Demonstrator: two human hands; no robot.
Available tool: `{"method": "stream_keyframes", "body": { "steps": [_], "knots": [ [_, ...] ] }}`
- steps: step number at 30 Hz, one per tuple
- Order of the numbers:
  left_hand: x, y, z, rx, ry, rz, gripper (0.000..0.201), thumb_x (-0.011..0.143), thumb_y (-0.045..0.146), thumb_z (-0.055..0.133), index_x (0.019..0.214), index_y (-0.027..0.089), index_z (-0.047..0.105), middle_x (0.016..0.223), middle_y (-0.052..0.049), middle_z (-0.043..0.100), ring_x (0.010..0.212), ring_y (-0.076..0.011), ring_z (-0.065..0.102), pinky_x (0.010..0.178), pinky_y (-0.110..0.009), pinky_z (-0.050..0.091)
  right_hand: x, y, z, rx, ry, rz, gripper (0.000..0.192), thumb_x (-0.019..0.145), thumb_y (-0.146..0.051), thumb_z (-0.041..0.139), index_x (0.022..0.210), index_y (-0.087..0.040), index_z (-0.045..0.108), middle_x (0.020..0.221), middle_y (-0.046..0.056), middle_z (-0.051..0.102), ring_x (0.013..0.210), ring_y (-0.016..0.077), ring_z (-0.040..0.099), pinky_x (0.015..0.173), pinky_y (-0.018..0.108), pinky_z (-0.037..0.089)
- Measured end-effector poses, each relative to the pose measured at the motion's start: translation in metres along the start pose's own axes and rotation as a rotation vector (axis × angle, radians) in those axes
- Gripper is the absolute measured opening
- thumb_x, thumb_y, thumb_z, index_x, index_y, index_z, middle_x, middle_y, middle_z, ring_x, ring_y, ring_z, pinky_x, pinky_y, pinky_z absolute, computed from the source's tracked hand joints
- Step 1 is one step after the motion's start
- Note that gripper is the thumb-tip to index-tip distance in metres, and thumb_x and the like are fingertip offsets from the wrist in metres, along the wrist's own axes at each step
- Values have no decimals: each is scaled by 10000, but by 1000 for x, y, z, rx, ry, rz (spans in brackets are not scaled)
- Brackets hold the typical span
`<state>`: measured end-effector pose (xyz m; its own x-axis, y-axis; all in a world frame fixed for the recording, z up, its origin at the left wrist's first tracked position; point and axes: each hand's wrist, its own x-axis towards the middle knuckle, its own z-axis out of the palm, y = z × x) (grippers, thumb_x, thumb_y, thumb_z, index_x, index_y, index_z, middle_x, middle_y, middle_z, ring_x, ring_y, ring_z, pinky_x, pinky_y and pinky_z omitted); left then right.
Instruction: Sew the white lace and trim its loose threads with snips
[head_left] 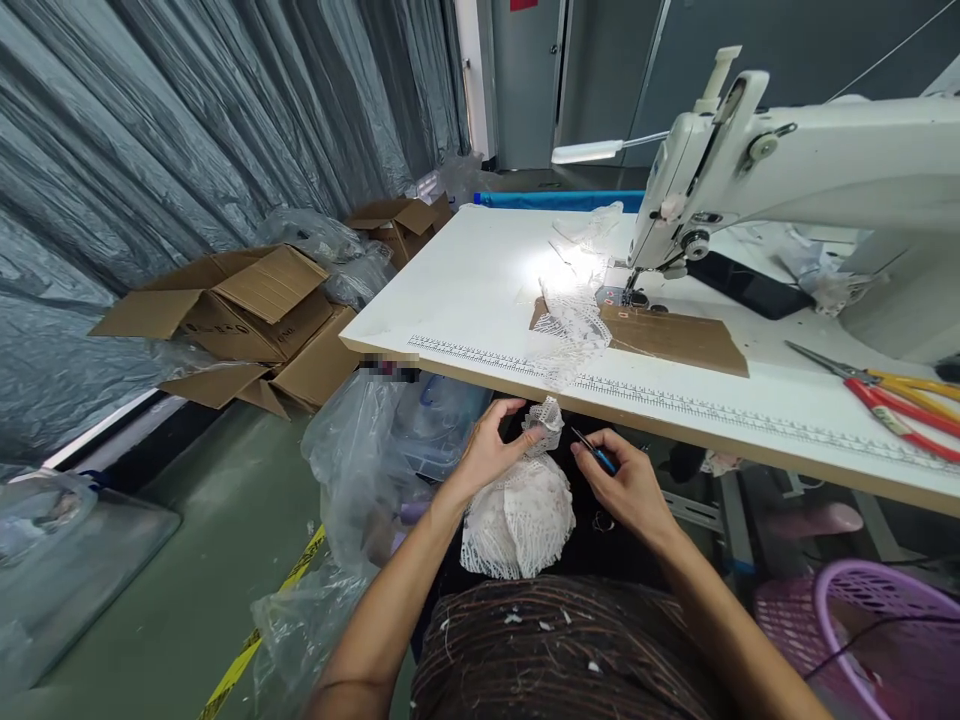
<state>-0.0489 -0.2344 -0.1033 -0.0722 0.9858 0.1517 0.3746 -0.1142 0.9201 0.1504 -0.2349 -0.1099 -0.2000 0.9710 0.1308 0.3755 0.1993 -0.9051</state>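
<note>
My left hand is closed on the upper end of a piece of white lace, just below the table's front edge. The rest of that lace lies bunched on my dark lap. In my right hand is a small blue-handled tool with a thin dark tip, perhaps a seam ripper or thread snips. Its tip points toward the lace, a short gap away. Above, a long lace strip runs over the table edge toward the sewing machine's needle area.
A white sewing machine stands on the white table. Red-handled and yellow-handled scissors lie at the right, beyond a brown cardboard piece. A purple basket is at lower right. Open cartons and plastic bags sit left.
</note>
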Motion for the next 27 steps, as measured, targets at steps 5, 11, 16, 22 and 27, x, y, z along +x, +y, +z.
{"method": "stream_keyframes", "body": {
  "steps": [5, 11, 16, 22, 27],
  "knots": [
    [4, 13, 21, -94, 14, -18, 272, 748, 420, 723, 741, 163, 635, 729, -23, 619, 719, -160, 570, 729, -302, 445, 12, 2, 2, 84, 105, -9, 347, 858, -483, 566, 933, -162, 677, 775, 47, 687, 524, 124, 523, 506, 250, 441],
    [-20, 29, -3, -551, -352, 23, 307, 683, 328, 775, 612, 144, 540, 922, -69, 607, 837, -170, 565, 763, -289, 423, 7, -1, 8, 372, 27, 6, 424, 820, -477, 629, 1128, -186, 650, 1065, 110, 700, 507, 118, 578, 485, 277, 515],
    [-49, 25, -30, -705, -498, -146, 337, 653, 305, 790, 590, 136, 505, 798, -53, 610, 711, -137, 540, 662, -244, 401, -22, -16, 5, 496, -348, 61, 377, 766, -463, 705, 1001, -168, 680, 763, 27, 677, 411, 63, 453, 377, 199, 397],
    [-47, 15, -17, -828, -351, -466, 364, 634, 329, 810, 896, 151, 632, 754, -18, 635, 628, -107, 556, 603, -206, 420, -40, -23, 13, 368, -360, 114, 207, 872, -375, 597, 881, -172, 639, 669, -16, 579, 500, 77, 445, 457, 196, 375],
    [-41, 14, -6, -677, -366, -497, 298, 691, 339, 793, 893, 137, 708, 866, -66, 703, 767, -150, 633, 708, -241, 470, -33, -13, 12, 332, -336, 135, 273, 889, -430, 553, 810, -173, 604, 580, -43, 487, 452, 79, 369, 427, 212, 316]
  ]
}}
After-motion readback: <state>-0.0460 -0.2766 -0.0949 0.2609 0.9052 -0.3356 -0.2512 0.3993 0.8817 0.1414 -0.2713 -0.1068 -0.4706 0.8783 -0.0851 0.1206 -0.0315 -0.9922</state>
